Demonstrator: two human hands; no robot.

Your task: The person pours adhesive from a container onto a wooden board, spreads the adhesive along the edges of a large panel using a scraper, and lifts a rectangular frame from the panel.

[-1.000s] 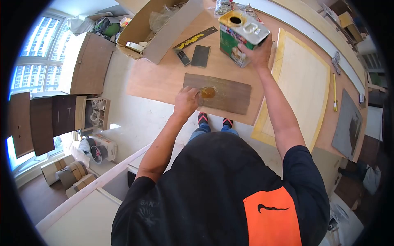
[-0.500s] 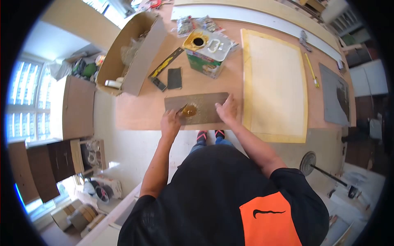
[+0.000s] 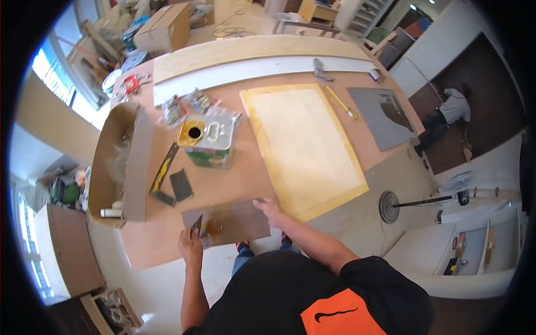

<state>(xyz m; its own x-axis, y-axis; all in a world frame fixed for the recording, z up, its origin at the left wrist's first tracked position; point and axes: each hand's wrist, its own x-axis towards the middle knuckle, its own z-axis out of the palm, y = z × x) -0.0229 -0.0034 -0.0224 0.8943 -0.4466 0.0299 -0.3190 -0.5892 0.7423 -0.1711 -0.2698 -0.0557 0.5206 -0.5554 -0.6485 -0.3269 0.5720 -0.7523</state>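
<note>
A thin brown board [image 3: 245,219] lies at the table's near edge, with a small pool of amber glue [image 3: 213,226] on its left part. My left hand [image 3: 190,243] is closed on a small dark scraper [image 3: 196,224], held upright at the board's left end. At the board's upper right edge, my right hand [image 3: 268,209] grips it with thumb and fingers. Beyond the board stands a metal can [image 3: 209,142] with a round open hole and glue smeared round it. A dark rectangular pad [image 3: 181,185] and a square ruler [image 3: 164,167] lie left of the can.
An open cardboard box [image 3: 137,167] stands at the left. A pale panel with yellow edges [image 3: 307,145] lies right of the can, with a tape measure [image 3: 341,103] and a grey sheet [image 3: 381,120] beyond. Another person [image 3: 453,107] is at the far right, behind a fan [image 3: 389,206].
My right hand has let go of the can and moved to the board's right part. My left hand now holds the scraper more upright. The view has swung right and upward.
</note>
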